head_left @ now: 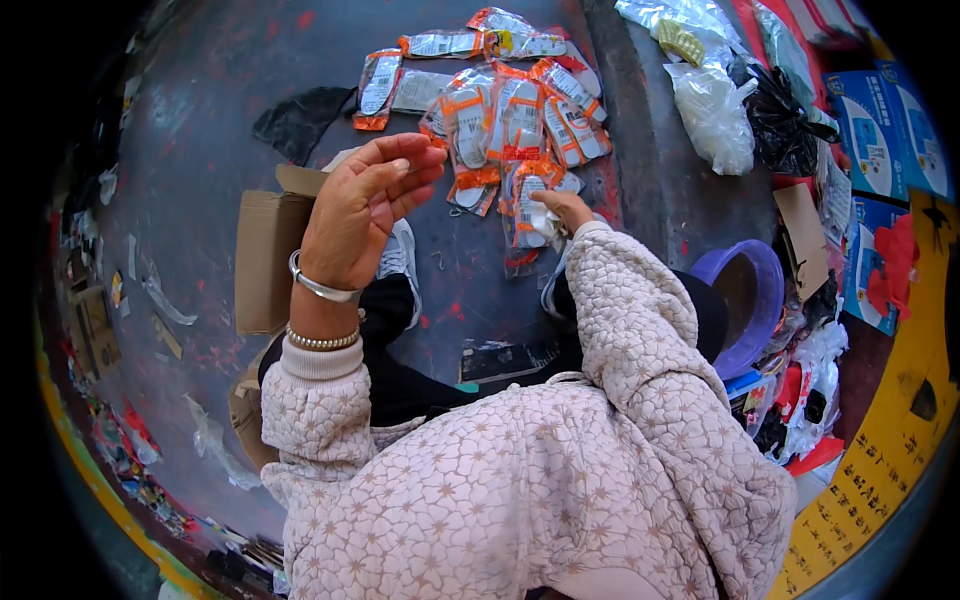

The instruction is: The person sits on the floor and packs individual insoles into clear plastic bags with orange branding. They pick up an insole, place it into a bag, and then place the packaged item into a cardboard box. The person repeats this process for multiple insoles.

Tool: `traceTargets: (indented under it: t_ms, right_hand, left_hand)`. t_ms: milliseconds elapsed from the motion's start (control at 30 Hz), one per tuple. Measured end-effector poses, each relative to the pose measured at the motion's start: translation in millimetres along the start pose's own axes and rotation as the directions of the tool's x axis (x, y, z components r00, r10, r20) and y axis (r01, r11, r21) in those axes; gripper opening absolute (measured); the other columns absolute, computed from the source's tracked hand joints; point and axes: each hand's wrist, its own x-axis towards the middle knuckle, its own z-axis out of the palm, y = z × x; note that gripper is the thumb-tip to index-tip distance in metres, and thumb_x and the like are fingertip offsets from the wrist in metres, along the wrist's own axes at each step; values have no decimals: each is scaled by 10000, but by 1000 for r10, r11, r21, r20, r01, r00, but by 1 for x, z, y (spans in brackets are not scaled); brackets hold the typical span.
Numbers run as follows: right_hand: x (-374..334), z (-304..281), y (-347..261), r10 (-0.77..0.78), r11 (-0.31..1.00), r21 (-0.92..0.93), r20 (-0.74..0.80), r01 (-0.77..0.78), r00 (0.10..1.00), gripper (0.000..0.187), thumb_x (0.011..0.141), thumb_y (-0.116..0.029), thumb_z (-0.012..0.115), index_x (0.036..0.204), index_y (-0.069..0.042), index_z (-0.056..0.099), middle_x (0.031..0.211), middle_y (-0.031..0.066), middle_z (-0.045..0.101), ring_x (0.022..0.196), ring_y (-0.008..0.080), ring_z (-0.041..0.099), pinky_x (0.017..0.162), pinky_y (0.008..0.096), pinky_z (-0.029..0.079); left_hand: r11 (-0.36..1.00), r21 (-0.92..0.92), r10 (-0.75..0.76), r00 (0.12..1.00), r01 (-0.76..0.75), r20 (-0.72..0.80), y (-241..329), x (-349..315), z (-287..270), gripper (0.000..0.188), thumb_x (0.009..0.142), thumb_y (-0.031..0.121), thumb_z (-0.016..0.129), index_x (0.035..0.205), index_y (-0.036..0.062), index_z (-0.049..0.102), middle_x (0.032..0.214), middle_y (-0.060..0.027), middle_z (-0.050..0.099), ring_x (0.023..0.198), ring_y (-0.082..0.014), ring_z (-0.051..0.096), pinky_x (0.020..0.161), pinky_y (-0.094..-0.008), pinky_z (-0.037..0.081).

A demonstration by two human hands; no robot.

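My left hand [365, 205] is raised above the floor, palm turned inward, fingers slightly curled and apart, with nothing in it. A silver bangle and a beaded bracelet circle that wrist. Lower and to the right, my right hand [567, 207] reaches to the near end of a pile of flat clear packets [470, 125] with orange ends and pale, round-ended pieces inside. Its fingers are closed at a crumpled whitish bit [549, 225], too small to name, beside an upright-lying orange packet [527, 205]. The fingertips are partly hidden.
An open cardboard box [268, 260] stands left of my legs, near a black plastic bag [303, 122]. On the right are a purple basin [755, 300], a clear bag [712, 118], a black bag [785, 118] and blue boxes [880, 130]. Scraps line the left side.
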Motion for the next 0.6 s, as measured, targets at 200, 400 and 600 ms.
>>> traceTargets:
  t_ms: [200, 400, 600]
  right_hand:
    - [53, 33, 48, -67, 891, -453, -185, -24, 981, 712, 603, -515, 725, 1070, 10, 611, 1099, 178, 599, 1022, 304, 583, 862, 376, 445]
    - [38, 69, 22, -37, 810, -565, -321, -160, 947, 609, 620, -489, 717, 988, -11, 634, 1081, 161, 614, 962, 287, 622, 780, 375, 498]
    - [51, 48, 18, 59, 927, -340, -292, -161, 955, 578, 618, -482, 701, 929, 5, 667, 1000, 172, 645, 956, 308, 621, 789, 372, 497]
  left_hand:
    - [998, -19, -59, 998, 59, -16, -8, 6, 4, 273, 881, 118, 475, 1119, -11, 512, 1073, -137, 597, 982, -174, 581, 833, -283, 466]
    - [985, -26, -170, 985, 169, -18, -24, 11, 8, 258, 893, 130, 480, 1107, -9, 517, 1053, -134, 605, 973, -171, 585, 835, -280, 465]
    - [984, -8, -180, 983, 180, -37, -26, 16, 12, 246, 895, 121, 472, 1099, -7, 522, 1043, -132, 608, 964, -167, 588, 828, -273, 465]
